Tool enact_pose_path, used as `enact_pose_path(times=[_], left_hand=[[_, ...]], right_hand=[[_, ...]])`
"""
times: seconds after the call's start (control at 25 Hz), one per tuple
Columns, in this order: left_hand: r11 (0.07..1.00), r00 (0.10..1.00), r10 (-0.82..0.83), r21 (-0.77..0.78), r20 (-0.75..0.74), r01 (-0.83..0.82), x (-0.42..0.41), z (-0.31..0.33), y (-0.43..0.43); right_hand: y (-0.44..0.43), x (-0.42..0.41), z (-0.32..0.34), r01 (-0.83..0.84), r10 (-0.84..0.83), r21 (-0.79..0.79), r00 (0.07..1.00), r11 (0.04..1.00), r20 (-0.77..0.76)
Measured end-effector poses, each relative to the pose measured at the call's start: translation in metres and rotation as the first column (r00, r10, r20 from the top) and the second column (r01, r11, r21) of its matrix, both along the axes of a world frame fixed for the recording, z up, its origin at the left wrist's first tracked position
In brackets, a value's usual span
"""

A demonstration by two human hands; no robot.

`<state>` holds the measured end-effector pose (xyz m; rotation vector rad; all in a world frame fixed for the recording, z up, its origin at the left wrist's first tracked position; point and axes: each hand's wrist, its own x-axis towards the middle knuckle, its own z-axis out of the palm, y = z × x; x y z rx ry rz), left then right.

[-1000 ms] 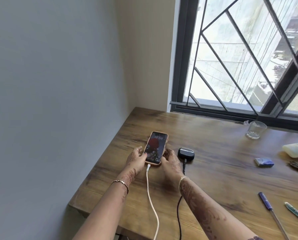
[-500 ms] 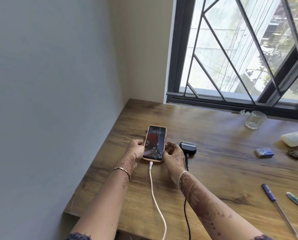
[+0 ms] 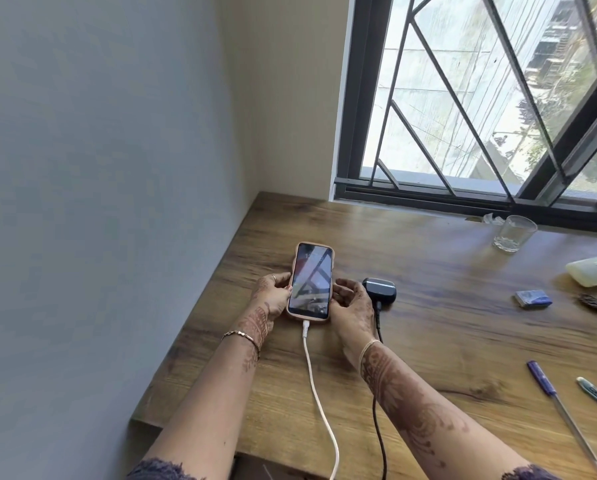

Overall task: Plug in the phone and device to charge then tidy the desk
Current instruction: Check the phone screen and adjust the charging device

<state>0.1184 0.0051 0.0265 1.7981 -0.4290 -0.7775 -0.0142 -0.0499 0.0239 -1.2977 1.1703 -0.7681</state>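
The clear glass (image 3: 514, 233) stands upright by the window frame, at about two o'clock from the phone (image 3: 311, 282) and well apart from it. Whether anything is in it I cannot tell. The phone lies face up on the wooden desk (image 3: 428, 341), with a white cable (image 3: 315, 393) plugged in at its six o'clock end. The left hand (image 3: 273, 294) curls its fingers onto the phone's nine o'clock edge, and the right hand (image 3: 350, 304) curls onto the three o'clock edge. Just beyond the right hand, at three o'clock, sits the dark device (image 3: 382, 289) on its black cable (image 3: 376, 427).
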Motion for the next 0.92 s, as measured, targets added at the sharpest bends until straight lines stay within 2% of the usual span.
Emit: enact_pose_path(times=[0.12,0.44,0.6,0.76,0.92], left_hand=[[0.998,0.999,-0.016,-0.069,-0.045,0.013,-0.005,0.005,0.005],[0.935,0.928,-0.015,-0.335,-0.373,-0.119,-0.011,-0.001,0.025],[0.9,0.906,-0.073,-0.419,-0.416,-0.12,-0.012,-0.002,0.029],[0.881,0.897,-0.103,-0.458,-0.429,-0.118,-0.012,0.002,0.033],[0.852,0.869,-0.155,-0.509,-0.47,-0.123,-0.015,0.005,0.038]], right_hand=[[0.003,0.0,0.002,0.029,-0.029,0.004,0.999,1.0,0.04],[0.004,-0.004,0.001,0.061,-0.077,0.079,0.973,0.995,0.217],[0.0,-0.003,0.001,0.067,-0.1,0.129,0.958,0.989,0.269],[-0.005,-0.006,0.002,-0.038,0.0,0.147,0.968,0.988,0.251],[-0.006,-0.007,0.005,-0.101,0.035,0.191,0.945,0.976,0.324]])
